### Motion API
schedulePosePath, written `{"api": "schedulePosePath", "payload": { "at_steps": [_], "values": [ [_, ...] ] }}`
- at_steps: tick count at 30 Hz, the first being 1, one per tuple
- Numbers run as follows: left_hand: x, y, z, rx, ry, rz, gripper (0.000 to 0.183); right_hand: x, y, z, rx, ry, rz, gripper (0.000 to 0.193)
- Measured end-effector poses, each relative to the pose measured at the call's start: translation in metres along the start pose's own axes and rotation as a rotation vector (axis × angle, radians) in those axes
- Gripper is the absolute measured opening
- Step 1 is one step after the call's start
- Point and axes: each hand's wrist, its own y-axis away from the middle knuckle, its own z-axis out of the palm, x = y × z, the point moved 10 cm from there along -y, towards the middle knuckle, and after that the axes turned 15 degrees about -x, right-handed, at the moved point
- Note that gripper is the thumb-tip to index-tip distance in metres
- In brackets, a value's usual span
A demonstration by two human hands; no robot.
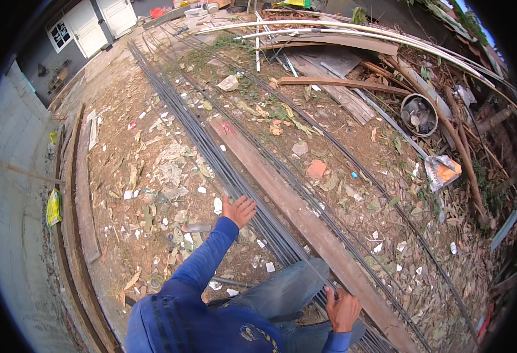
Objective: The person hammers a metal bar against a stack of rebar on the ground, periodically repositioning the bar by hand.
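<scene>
A long bundle of thin dark steel rods (pixel 205 147) lies on the ground, running from the far left down to my knees. Over its middle, my left hand (pixel 239 210) is open, palm down with the fingers apart; whether it touches the rods cannot be told. My right hand (pixel 342 309) is closed beside my bent knee (pixel 293 285), above the near part of the bundle. What its curled fingers hold, if anything, is hidden. Right of the bundle lies a flat brown wooden plank (pixel 288 188), partly beneath the rods near my right hand.
More single rods (pixel 352 156) stretch across the ground on the right. At the back right is a pile of boards, branches and pale pipes (pixel 352 28), with a round bucket (pixel 419 115) in it. Long timbers (pixel 73 235) lie along the grey wall (pixel 17 194). Leaves and white shards litter the soil.
</scene>
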Motion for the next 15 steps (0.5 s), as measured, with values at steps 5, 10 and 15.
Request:
{"api": "schedulePosePath", "payload": {
  "at_steps": [5, 10, 15],
  "values": [
    [0.056, -0.013, -0.033, -0.074, -0.013, 0.191, 0.099, 0.001, -0.005, 0.01, -0.11, -0.117, -0.004, 0.055],
    [0.05, -0.07, -0.016, -0.082, 0.198, 0.079, 0.046, 0.048, 0.016, 0.033, -0.093, -0.188, -0.001, 0.057],
    [-0.021, -0.073, -0.003, 0.119, 0.11, -0.14, 0.026, 0.075, 0.039, 0.048, 0.148, -0.132, 0.037, 0.054]
  ]
}}
